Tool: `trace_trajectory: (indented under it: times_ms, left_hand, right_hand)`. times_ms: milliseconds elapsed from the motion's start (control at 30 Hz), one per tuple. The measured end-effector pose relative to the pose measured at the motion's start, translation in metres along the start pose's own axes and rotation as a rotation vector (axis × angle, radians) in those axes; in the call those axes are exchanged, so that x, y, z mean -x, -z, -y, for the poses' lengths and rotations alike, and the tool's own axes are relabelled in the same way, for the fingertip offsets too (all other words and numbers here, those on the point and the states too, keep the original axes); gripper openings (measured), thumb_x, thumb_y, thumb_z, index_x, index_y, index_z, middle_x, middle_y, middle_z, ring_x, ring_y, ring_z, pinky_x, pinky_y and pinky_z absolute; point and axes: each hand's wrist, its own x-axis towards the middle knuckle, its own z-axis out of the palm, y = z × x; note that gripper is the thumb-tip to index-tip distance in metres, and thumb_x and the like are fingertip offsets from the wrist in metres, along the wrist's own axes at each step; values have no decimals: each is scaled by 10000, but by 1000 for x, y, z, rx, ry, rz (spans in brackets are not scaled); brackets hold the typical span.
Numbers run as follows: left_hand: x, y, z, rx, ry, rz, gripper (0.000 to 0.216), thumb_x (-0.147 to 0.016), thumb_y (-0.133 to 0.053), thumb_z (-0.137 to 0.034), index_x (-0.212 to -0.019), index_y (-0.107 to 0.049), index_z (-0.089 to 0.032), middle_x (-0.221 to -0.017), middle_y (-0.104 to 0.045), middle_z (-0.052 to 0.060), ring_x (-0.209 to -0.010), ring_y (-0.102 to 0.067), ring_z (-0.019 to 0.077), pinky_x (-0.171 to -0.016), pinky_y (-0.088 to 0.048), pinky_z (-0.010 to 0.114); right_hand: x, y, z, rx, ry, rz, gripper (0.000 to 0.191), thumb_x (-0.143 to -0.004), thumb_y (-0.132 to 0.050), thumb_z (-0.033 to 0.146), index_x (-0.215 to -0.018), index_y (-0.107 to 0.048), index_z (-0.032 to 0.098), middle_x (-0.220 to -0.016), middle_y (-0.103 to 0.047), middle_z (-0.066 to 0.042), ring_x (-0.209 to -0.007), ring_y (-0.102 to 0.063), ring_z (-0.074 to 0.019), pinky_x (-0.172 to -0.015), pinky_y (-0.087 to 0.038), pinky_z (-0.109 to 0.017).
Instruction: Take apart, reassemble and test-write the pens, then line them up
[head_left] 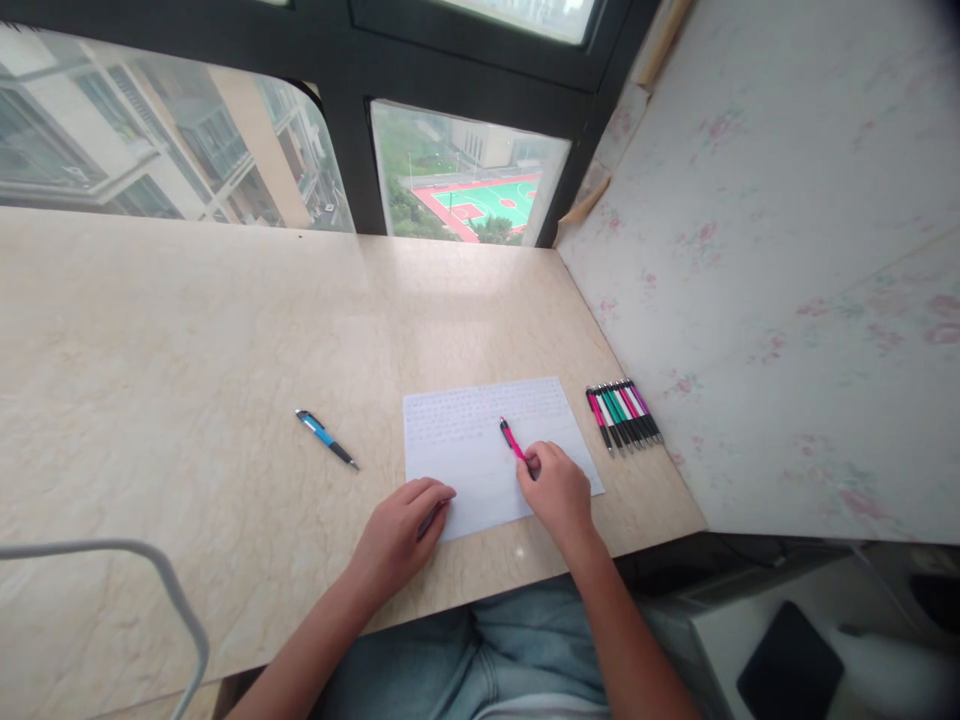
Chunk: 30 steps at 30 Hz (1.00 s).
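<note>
A white sheet of paper (480,470) lies at the table's front edge, with rows of handwriting across its upper part. Over the sheet's right side, my right hand (556,490) is closed on a pink pen (511,436) with a black clip. The pen's clip end points away from me; its other end is hidden in my fingers. My left hand (405,525) rests on the sheet's lower left corner with fingers curled together. A slim dark thing shows between thumb and fingers, mostly hidden. Left of the paper lies a blue pen (324,437) with a black grip.
Several pens (622,416) in pink, white, green and purple lie side by side right of the paper, near the papered wall (787,300). A grey cable or tube (161,570) curves over the table (187,350) at lower left. A dark-framed window stands behind.
</note>
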Motion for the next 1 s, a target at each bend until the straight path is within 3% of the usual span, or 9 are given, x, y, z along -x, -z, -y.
trace_trajectory:
  times_ms: [233, 333, 1000]
  left_hand:
    - [-1, 1, 0, -11, -11, -15, 157, -922, -485, -202, -978, -632, -216, -946, -689, 48, -853, -662, 177, -762, -526, 284]
    - [0, 0, 1, -14, -12, -13, 149, -926, -487, -207, -981, -626, -214, -948, -685, 49, -857, -658, 176, -762, -525, 286]
    - [-2, 1, -1, -15, 1, -13, 155, -933, -471, -220, -975, -620, -219, -951, -689, 58, -853, -662, 185, -759, -536, 301]
  right_hand:
    - [-32, 26, -60, 173, -263, -155, 91, -846, -596, 286, -841, -642, 208, -848, -675, -19, -748, -569, -171, -554, -250, -264]
    - [-44, 32, -78, 257, -286, -174, 108, -856, -587, 295, -837, -640, 203, -866, -669, -27, -751, -559, -169, -551, -235, -271]
    - [-45, 25, -82, 327, -312, -215, 145, -887, -557, 289, -886, -661, 188, -906, -657, -65, -841, -564, -196, -574, -273, -274]
